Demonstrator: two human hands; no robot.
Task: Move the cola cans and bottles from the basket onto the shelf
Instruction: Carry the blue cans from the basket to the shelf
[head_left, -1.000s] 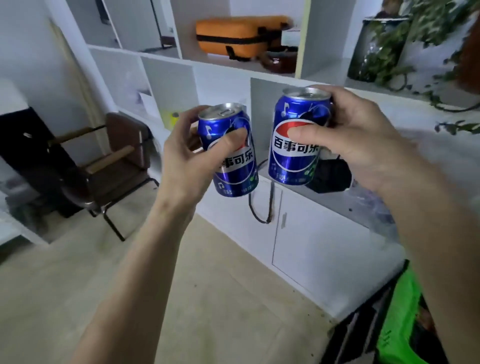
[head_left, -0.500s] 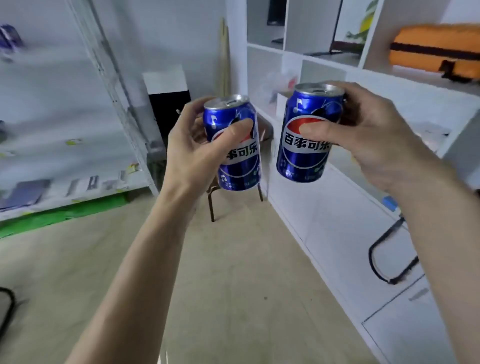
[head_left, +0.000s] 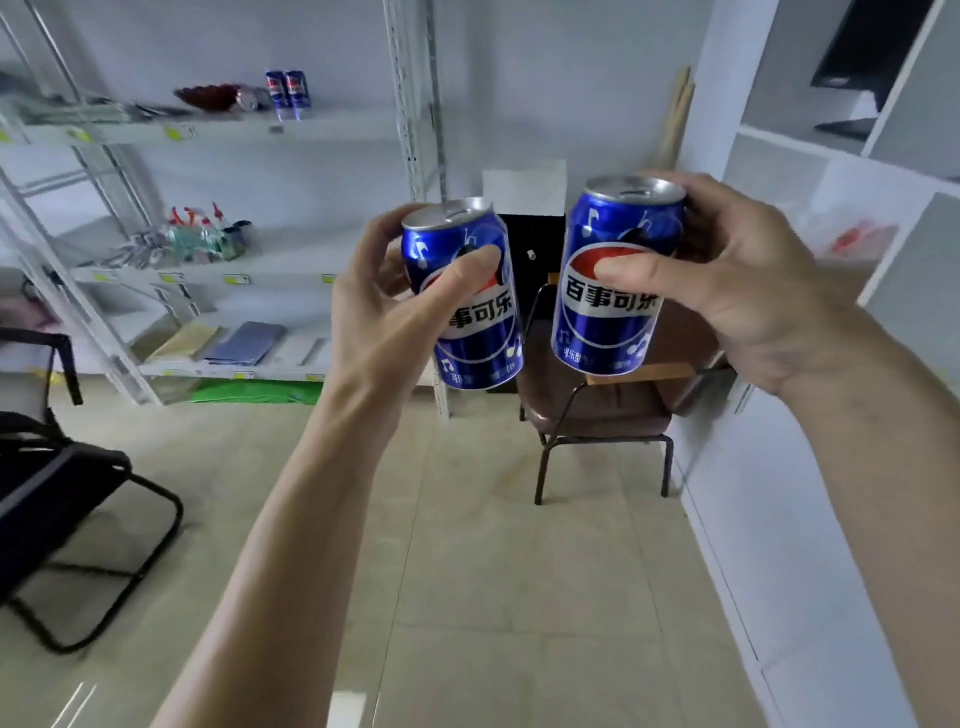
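White metal shelving (head_left: 218, 130) lines the far wall above a pale tiled floor (head_left: 493, 597), and its top board carries 2 blue cola cans (head_left: 287, 93) standing upright side by side next to a red dish (head_left: 205, 97). Nearer, the left hand (head_left: 384, 312) grasps 1 blue can (head_left: 467, 296) and the right hand (head_left: 737, 280) grasps another can (head_left: 613, 280), both upright in mid-air, just apart, in front of a brown chair (head_left: 597, 410).

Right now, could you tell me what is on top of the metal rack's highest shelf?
On the top shelf stand two blue cola cans, side by side, with a red dish to their left. Farther left things are blurred, and anything behind these is hidden.
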